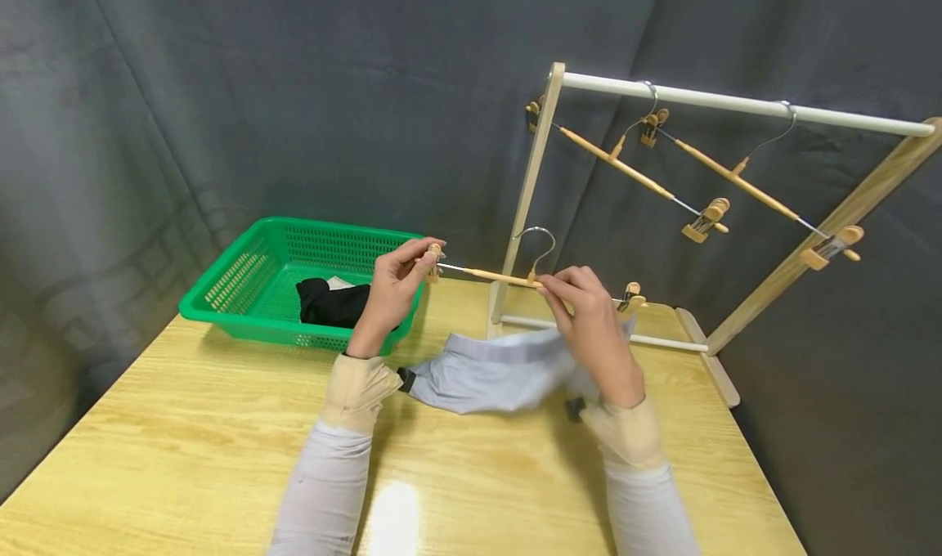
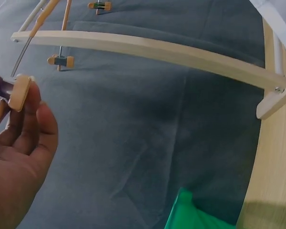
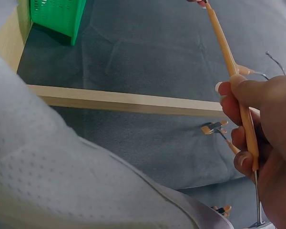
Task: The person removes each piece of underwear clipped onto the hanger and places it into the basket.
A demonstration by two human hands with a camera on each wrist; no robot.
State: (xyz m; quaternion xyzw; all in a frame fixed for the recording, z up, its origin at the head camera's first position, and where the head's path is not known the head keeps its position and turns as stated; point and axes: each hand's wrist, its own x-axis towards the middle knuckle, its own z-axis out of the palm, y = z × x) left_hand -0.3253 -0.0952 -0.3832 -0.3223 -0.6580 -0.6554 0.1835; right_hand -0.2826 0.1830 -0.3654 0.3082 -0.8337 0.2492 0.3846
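Note:
A wooden clip hanger (image 1: 503, 276) with a metal hook is held up above the table by both hands. My left hand (image 1: 397, 282) pinches the wooden clip (image 2: 20, 93) at its left end, thumb on one side and fingers on the other. Just right of the hook, my right hand (image 1: 589, 319) grips the wooden bar (image 3: 248, 129). A light grey garment (image 1: 486, 372) with a wide band along its top hangs from the right clip (image 1: 631, 298), its left part sagging low. The right hand hides some of it. Dotted grey fabric (image 3: 62, 162) fills the lower left of the right wrist view.
A wooden rack (image 1: 531, 188) with a white rail (image 1: 706, 98) stands at the right, bearing two similar hangers (image 1: 616, 163). On the left, a green basket (image 1: 221, 327) contains a black cloth (image 1: 331, 304) and a bit of white. Dark curtain surrounds the wooden table (image 1: 221, 458).

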